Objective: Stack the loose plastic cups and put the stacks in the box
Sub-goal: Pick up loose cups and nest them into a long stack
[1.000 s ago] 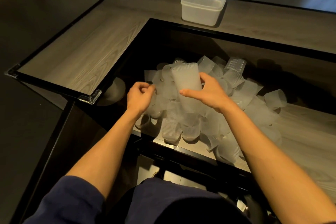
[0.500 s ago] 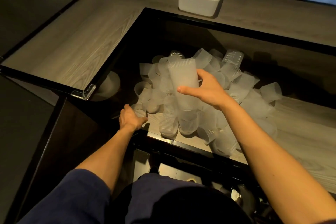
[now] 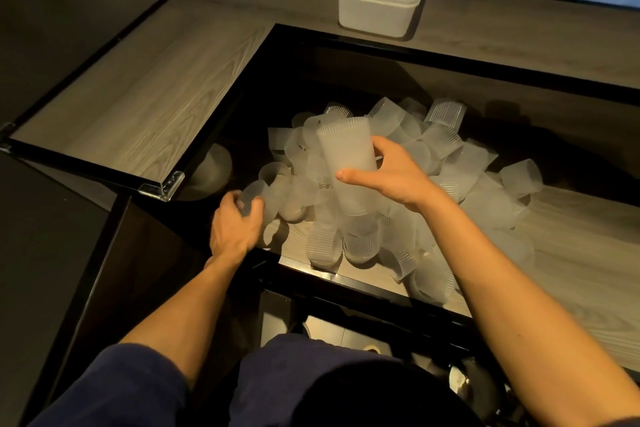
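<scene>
Dropped left hand [image 3: 235, 229] from beside the stack [image 3: 346, 156] to the pile [image 3: 485, 204] edge, curled it round a loose cup [image 3: 254, 199], kept right hand [image 3: 391, 177] gripping stack; nesting next, probably.

Left hand [image 3: 233, 225] was blurred, hid part of its cup [image 3: 254, 192]; right hand [image 3: 391, 177] covered stack [image 3: 346, 149] side; box [image 3: 375, 15] far rim was cut off

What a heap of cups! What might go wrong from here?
The right hand holds the tall stack around its middle, tilted over the pile; it might slip or knock cups loose. The left hand grips a loose cup at the pile's edge; pulling it may send neighbours rolling off the front edge of the table. The box sits far beyond the pile, a long carry for a stack.
</scene>
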The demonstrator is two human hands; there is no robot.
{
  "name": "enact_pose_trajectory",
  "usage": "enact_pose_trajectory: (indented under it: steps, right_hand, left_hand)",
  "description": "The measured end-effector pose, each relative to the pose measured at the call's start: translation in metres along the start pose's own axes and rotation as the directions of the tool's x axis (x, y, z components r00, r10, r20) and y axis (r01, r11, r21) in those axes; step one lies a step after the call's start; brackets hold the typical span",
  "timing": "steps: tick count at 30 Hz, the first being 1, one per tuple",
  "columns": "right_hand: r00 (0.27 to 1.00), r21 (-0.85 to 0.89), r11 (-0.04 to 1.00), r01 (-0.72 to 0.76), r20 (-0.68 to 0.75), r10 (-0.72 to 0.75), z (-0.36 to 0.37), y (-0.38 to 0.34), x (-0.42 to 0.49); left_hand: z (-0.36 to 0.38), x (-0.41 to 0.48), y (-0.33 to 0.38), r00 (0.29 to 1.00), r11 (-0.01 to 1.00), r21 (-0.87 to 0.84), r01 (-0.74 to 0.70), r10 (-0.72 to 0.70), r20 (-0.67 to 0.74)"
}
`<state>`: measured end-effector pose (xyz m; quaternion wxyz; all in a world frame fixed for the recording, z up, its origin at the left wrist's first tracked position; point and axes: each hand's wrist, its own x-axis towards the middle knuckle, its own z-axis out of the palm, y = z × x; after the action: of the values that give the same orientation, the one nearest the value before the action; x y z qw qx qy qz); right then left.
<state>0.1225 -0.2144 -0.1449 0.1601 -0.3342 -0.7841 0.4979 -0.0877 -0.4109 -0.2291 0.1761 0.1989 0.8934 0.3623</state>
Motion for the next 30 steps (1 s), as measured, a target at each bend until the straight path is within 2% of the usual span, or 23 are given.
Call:
enact_pose_trajectory:
  steps: [6, 10, 13, 17, 22, 27, 30]
  right_hand:
    - [0.998, -0.048, 0.999, 0.018, 0.063, -0.015, 0.0, -0.001, 0.005]
    - [0.994, -0.111, 0.993, 0.039, 0.103, -0.028, 0.002, -0.001, 0.007]
    - [0.992, -0.192, 0.979, 0.07, 0.121, -0.047, 0.0, -0.002, 0.008]
    - [0.994, -0.281, 0.956, 0.085, 0.097, -0.06, -0.006, -0.006, 0.007]
    - [0.997, -0.328, 0.942, 0.075, 0.037, -0.066, -0.015, -0.007, 0.004]
    - [0.998, -0.325, 0.945, 0.044, -0.018, -0.053, -0.024, -0.006, -0.004]
    - [0.994, -0.311, 0.95, 0.036, -0.086, -0.066, -0.029, -0.005, -0.009]
  left_hand:
    - [-0.012, 0.001, 0.04, 0.973, 0.966, -0.213, -0.147, 0.102, -0.207]
    - [-0.014, 0.009, 0.071, 0.96, 0.901, -0.374, -0.221, 0.133, -0.247]
    - [-0.01, 0.011, 0.097, 0.951, 0.835, -0.464, -0.294, 0.209, -0.226]
    - [0.0, 0.013, 0.115, 0.95, 0.808, -0.499, -0.313, 0.276, -0.149]
    - [0.009, 0.001, 0.131, 0.902, 0.803, -0.446, -0.395, 0.43, -0.023]
    - [0.02, -0.005, 0.149, 0.858, 0.793, -0.443, -0.419, 0.505, 0.094]
    - [0.03, -0.01, 0.159, 0.822, 0.811, -0.353, -0.466, 0.545, 0.167]
